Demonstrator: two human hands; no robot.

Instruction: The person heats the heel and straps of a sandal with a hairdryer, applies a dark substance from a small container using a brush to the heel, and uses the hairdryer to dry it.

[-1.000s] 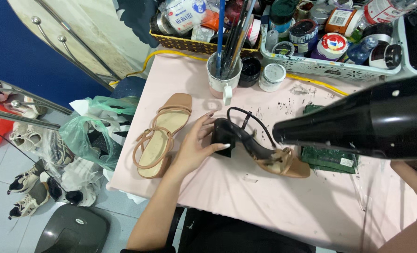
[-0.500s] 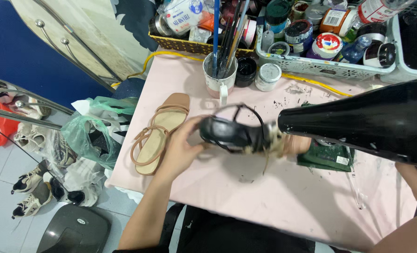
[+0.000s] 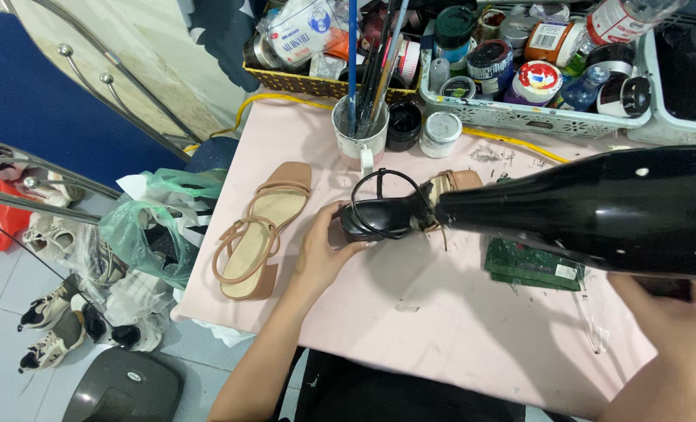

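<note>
Cramped little repair corner here: a pale pink tabletop point(image 3: 441, 312) smeared with dark marks, crates of jars and paint tins along the back edge, bags and sneakers down on the tiled floor.

The work in hand is a tan strappy sandal with a black sole point(image 3: 398, 212), tipped on its side so the black underside faces up, sitting mid-table just in front of the white mug full of brushes point(image 3: 361, 137). The left hand point(image 3: 324, 250) is wrapped around its heel end, gripping it steady. The right hand point(image 3: 676, 320) is closed around the handle of a big glossy black hair dryer point(image 3: 598, 207), nozzle right up against the sole. So I'd say the heating part is underway, not finished, since nothing is pressed down or set aside.

The sole looks smooth and shiny, and the thin black ankle strap loops up loose. Its mate, the matching tan sandal point(image 3: 258, 230), lies flat and upright to the left, untouched.
</note>
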